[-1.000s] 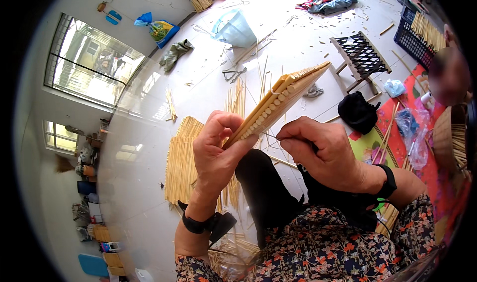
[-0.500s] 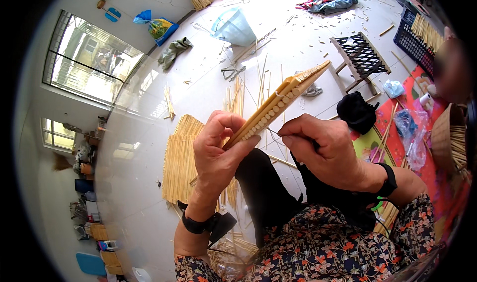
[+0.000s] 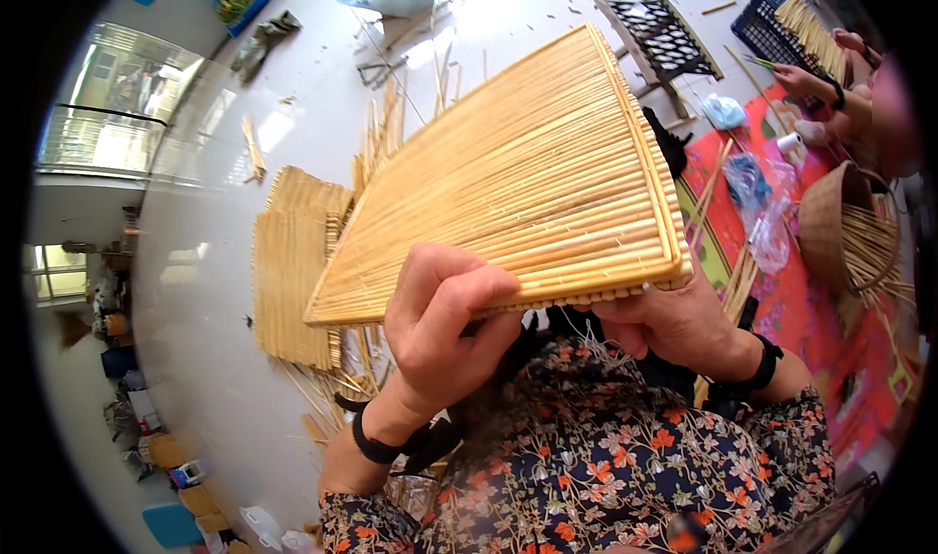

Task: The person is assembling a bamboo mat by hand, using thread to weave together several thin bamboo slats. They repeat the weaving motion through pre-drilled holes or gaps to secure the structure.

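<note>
A flat rectangular reed panel (image 3: 508, 173), made of thin yellow sticks stitched side by side with a raised stick rim, is held tilted in front of me. My left hand (image 3: 445, 329) is closed on its near edge, fingers bent over the rim. My right hand (image 3: 679, 324) grips the near right corner from below; the panel hides some of its fingers. Loose white thread (image 3: 589, 337) hangs under the near edge between my hands. More stitched reed panels (image 3: 293, 271) lie on the floor to the left, beside loose sticks (image 3: 386, 129).
At right, a co-worker's hand (image 3: 806, 83) holds a slim green tool near a dark blue crate (image 3: 767, 21) of sticks. A wicker basket (image 3: 826, 222) with sticks stands on a red patterned mat (image 3: 782, 300). A low stool (image 3: 660, 41) stands beyond the panel.
The panel has turned from nearly edge-on to showing its broad face. My right hand has moved from beside it to its near right corner. The view has shifted.
</note>
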Demonstrator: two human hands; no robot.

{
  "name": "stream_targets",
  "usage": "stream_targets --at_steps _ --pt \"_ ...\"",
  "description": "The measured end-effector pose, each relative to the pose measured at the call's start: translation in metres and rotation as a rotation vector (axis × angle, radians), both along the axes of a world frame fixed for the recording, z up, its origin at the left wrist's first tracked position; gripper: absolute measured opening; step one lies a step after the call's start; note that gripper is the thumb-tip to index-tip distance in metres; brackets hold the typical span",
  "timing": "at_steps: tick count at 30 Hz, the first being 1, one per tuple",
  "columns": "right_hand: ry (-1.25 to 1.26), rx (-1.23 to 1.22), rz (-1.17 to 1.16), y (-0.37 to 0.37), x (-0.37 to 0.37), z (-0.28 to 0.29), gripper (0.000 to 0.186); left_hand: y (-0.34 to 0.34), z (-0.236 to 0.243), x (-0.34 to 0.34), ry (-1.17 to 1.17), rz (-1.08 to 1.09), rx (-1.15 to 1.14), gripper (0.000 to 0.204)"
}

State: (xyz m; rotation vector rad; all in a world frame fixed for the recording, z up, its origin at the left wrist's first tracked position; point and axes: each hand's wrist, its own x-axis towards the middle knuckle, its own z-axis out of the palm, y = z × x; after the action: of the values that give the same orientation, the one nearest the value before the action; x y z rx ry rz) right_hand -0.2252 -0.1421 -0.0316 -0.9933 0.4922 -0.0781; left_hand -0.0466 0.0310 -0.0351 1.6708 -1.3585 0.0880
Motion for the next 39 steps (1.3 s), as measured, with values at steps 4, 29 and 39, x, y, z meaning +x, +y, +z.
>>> stream_targets --at_steps 4,29,39 --pt "0.043 0.158 -0.026 0.018 -0.025 -0.036 0.021 0.004 -0.012 -0.006 -0.127 -0.075 -0.041 0.036" --pt "-0.137 0.375 0.130 0.031 -0.053 -0.066 0.025 0.009 -0.034 -0.022 -0.106 -0.180 -0.009 0.030" --pt "-0.036 0.182 0.089 0.031 -0.058 -0.048 0.014 0.009 -0.032 -0.024 -0.106 -0.180 0.000 0.029"
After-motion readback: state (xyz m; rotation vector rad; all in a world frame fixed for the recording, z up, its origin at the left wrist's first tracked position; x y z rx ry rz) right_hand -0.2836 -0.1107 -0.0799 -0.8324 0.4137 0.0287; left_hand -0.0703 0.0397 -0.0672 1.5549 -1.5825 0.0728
